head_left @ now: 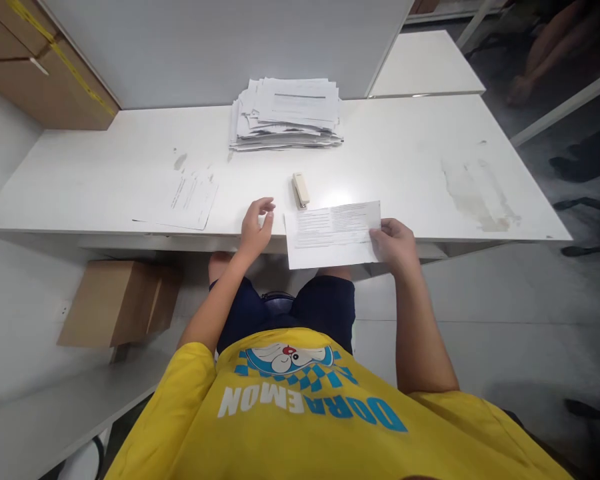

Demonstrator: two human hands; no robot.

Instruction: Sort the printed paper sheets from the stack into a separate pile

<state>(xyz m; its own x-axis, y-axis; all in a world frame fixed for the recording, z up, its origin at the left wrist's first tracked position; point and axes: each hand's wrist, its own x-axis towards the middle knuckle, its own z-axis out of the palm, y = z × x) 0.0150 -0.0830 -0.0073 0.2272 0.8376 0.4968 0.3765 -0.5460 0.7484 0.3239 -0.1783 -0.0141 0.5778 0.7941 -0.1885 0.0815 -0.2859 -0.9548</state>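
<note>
My right hand (396,243) grips the right end of a printed sheet of paper (333,233) that hangs over the near edge of the white table (405,160). My left hand (256,225) hovers at the table's near edge just left of the sheet, fingers curled loosely apart, holding nothing. A beige stapler (301,189) lies on the table just beyond the sheet, between the two hands. A thick, untidy stack of printed papers (286,113) sits at the back of the table. Another single printed sheet (190,202) lies flat to the left.
A grey partition wall stands behind the table. Cardboard boxes are at the upper left (40,67) and on the floor under the table's left side (115,303). A second white table (425,63) adjoins at the back right. Stains mark the table's right part (477,197).
</note>
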